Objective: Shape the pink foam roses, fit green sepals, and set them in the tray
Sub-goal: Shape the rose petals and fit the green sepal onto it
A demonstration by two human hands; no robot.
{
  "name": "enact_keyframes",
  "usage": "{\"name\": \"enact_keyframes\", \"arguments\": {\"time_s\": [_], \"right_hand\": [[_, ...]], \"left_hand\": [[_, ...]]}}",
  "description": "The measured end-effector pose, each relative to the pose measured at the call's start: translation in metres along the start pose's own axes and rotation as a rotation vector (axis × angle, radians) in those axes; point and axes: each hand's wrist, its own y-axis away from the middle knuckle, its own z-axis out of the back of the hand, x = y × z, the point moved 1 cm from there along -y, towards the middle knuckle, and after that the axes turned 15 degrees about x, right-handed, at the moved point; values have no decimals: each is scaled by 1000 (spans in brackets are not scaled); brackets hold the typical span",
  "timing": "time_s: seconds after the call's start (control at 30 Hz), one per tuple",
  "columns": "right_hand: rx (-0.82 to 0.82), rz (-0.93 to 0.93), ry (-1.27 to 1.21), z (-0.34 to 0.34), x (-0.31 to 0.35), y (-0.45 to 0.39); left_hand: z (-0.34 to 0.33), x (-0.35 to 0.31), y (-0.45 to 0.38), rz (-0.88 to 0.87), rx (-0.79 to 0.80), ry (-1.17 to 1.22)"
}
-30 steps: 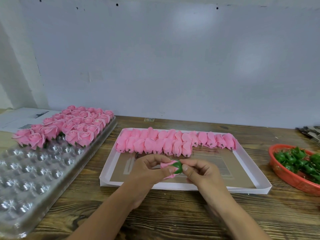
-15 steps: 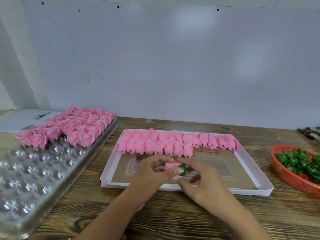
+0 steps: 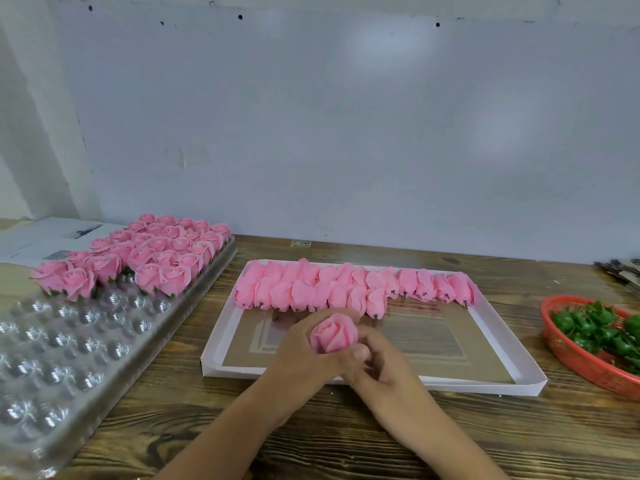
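cardboard tray (image 3: pixel 526 384) at centre, buds (image 3: pixel 346 289) in it; blister tray (image 3: pixel 69 341) left of it, basket (image 3: pixel 571 355) right.

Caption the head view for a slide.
Both hands, left hand and right hand, hold a pink foam rose over the white cardboard tray.

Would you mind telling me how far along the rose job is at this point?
Done: finished roses fill the far end of the clear tray. In hand: the left hand and right hand hold one rose, bloom facing up. Left: two rows of unshaped buds in the white box, green sepals in the red basket, and many empty tray pockets.
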Motion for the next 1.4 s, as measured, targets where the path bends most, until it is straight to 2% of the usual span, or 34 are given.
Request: {"name": "enact_keyframes", "arguments": {"time_s": [0.13,0.47,0.57,0.73,0.9,1.07,1.4], "right_hand": [[58,-29,188,-6,3,0],[-91,-30,197,-11,0,0],[-129,-18,192,-11,1,0],[-49,2,91,-12,6,-2],[-125,-59,240,-8,-1,-2],[-122,-29,410,-6,-1,0],[-144,-39,229,-6,-6,3]], "left_hand": [[-1,2,1,-15,-38,-120],[-11,-3,2,-86,-79,-165],[-13,-4,2,-93,-95,-115],[-9,-2,0,-94,-88,-34],[-5,-8,0,-144,-168,13],[-2,-5,0,-135,-89,-101],[-3,4,0,-68,31,-242]]}}
